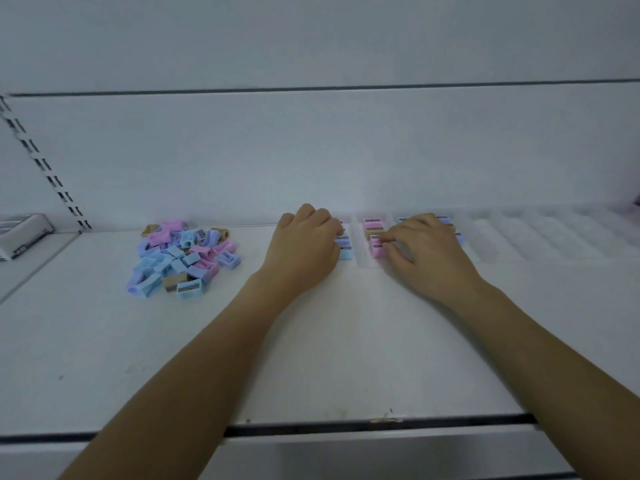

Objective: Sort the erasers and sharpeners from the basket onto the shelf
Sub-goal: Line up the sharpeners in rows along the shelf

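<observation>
On the white shelf, a loose pile of blue, pink, purple and tan sharpeners lies to the left, well apart from both hands. To the right, a clear tray with lanes holds short rows of sharpeners. The right hand reaches in from the right, its thumb and forefinger tips pinching the pink sharpener at the near end of the middle row. Another row shows partly behind this hand. The left hand lies knuckles up beside the leftmost row, its curled fingers over the sharpeners there. A blue sharpener sits just off its fingertips, and whether the hand grips anything cannot be told. Both forearms stretch across the shelf's front edge.
</observation>
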A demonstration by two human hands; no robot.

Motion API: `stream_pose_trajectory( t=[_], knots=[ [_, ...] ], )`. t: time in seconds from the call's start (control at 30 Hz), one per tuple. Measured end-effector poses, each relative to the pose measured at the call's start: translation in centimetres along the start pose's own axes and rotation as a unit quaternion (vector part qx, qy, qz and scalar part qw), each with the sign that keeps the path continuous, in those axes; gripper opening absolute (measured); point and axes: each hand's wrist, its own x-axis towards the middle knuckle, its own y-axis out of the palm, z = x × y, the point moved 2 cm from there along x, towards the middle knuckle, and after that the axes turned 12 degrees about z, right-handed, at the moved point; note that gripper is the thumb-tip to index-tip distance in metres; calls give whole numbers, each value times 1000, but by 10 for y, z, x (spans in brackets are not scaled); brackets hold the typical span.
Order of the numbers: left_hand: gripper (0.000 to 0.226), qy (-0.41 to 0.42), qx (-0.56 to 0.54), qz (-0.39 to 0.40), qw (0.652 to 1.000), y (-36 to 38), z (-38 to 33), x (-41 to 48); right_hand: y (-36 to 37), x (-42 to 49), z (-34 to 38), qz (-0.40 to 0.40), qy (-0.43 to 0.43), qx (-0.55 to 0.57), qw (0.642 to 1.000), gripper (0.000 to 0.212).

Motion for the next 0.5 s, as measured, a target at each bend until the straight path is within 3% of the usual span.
stream_pose_trajectory(
  t=[0.17,0.27,0.4,0.5],
  knots=[
    [74,-8,-2,93,996,3,-2,1,3,1,-3,19,8,18,1000,36],
    [47,-25,-17,92,995,2,-3,2,2,1,-1,19,7,27,999,36],
    [61,-10,-49,58,997,-2,-4,-1,-4,-1,2,-32,-3,39,999,22],
    [58,0,-56,65,996,-4,-7,-1,-2,-1,2,-6,-7,40,999,11]
  ],
)
